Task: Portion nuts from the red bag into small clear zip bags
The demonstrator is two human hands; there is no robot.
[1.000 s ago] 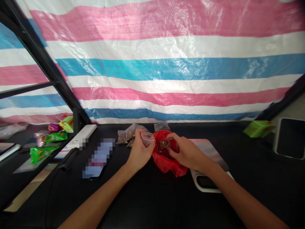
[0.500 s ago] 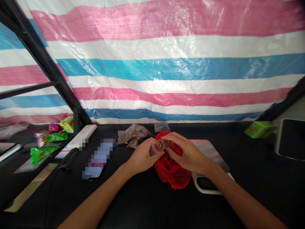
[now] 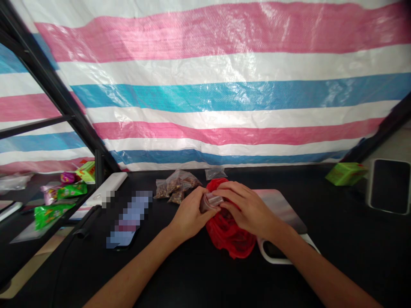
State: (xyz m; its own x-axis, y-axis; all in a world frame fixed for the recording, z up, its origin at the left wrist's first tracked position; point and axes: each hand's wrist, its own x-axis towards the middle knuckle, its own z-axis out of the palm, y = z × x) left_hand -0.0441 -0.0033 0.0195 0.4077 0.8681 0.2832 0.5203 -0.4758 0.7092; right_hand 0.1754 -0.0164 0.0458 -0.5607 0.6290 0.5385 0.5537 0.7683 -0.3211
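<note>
In the head view I see my left hand (image 3: 191,216) and right hand (image 3: 247,209) together, both clamped on a small clear plastic cup (image 3: 210,202) at mid-frame. A red plastic bag (image 3: 229,235) bunches directly beneath, touching my right hand. At 11 o'clock from my hands lie zip bags of brown nuts (image 3: 173,188); at 3 o'clock, just beside my right hand, sits a white-rimmed scale (image 3: 282,218).

Woven plastic tarpaulin (image 3: 224,94): broad pink, white and blue horizontal stripes. Crumpled plastic bag (image 3: 231,239): bright red. Small clear plastic cup (image 3: 210,202): colourless. Tabletop (image 3: 199,273): black.
</note>
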